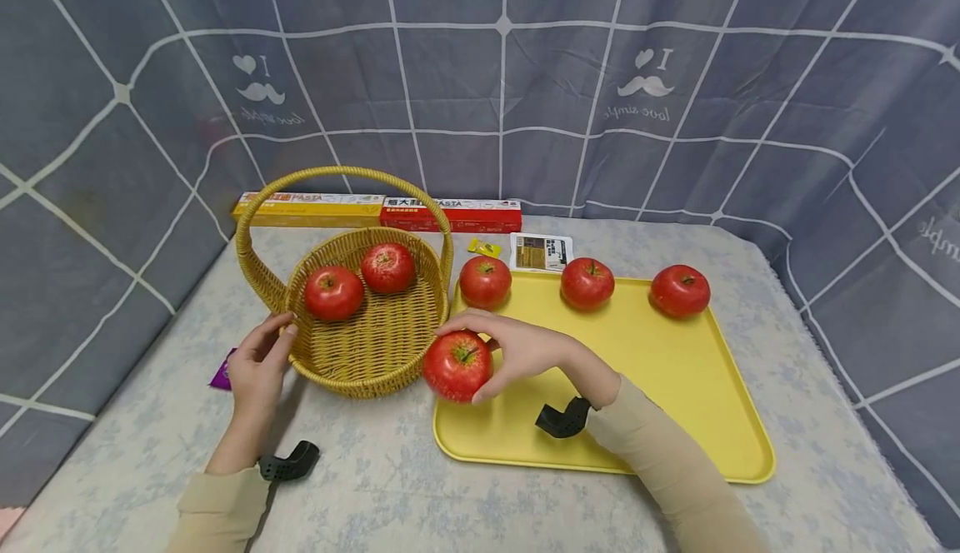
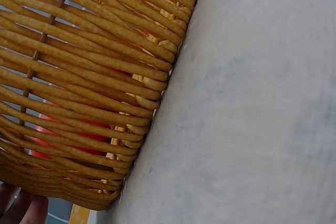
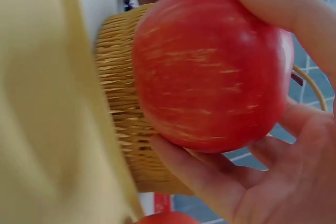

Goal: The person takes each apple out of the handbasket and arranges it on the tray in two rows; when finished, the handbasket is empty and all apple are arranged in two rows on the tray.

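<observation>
My right hand (image 1: 501, 355) grips a red apple (image 1: 457, 366) (image 3: 210, 66) just above the left edge of the yellow tray (image 1: 675, 386), beside the wicker basket (image 1: 360, 353). Fingers curl round the apple in the right wrist view, with the basket (image 3: 126, 103) behind it. My left hand (image 1: 258, 361) holds the basket's left rim. Two apples (image 1: 333, 292) (image 1: 387, 267) lie inside the basket. Three more apples (image 1: 485, 281) (image 1: 587, 283) (image 1: 680, 290) stand along the tray's far edge. The left wrist view shows the basket wall (image 2: 79, 77) close up, red showing through the weave.
Two long pasta boxes (image 1: 307, 207) (image 1: 457, 213) lie at the back of the table against the grey curtain. A small printed packet (image 1: 542, 251) and a yellow tag (image 1: 484, 246) lie behind the tray. A purple wrapper (image 1: 221, 372) sits beside my left hand.
</observation>
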Tool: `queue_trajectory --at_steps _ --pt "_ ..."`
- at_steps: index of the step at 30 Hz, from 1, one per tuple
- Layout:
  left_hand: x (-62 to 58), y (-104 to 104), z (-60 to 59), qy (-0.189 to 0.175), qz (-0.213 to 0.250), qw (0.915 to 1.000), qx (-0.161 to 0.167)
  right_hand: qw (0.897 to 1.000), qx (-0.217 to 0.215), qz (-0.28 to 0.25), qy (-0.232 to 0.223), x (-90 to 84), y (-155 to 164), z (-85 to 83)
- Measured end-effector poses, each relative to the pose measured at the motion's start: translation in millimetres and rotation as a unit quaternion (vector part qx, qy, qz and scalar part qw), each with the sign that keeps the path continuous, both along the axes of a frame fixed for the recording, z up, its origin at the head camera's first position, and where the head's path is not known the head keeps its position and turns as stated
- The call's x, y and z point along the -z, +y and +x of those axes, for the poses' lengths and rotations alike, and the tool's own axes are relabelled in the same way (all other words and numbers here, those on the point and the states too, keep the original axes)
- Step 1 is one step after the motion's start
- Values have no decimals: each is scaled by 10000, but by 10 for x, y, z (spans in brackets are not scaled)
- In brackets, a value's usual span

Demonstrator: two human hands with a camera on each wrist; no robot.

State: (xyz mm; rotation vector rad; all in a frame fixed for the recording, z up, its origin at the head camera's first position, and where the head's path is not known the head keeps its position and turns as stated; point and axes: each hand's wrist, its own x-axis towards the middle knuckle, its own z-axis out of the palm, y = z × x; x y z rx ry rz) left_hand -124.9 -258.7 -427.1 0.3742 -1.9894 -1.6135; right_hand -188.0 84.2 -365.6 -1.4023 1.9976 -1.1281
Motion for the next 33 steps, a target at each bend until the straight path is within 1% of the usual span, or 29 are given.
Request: queue_trajectory --at_steps 4,9,19,24,27,30,33 --pt "-4 9 -4 26 13 10000 10 9996 -254 100 -74 101 24 17" --pt "-10 13 3 -46 -25 10000 1 9986 -408 322 -122 190 35 17" --pt "8 -4 -8 5 -100 9999 12 9954 -534 669 -427 228 57 7" --pt "13 -7 -8 33 -139 9999 38 9903 -466 1117 -688 150 49 -10" --pt "12 -7 -5 48 -98 9999 60 9857 -513 1385 -809 47 25 -53" --pt "10 -5 2 74 -27 9999 92 9864 -522 1380 -719 -119 -33 -107" --pt "7 -5 8 104 84 9998 124 9919 -466 1084 -462 -321 -130 -172"
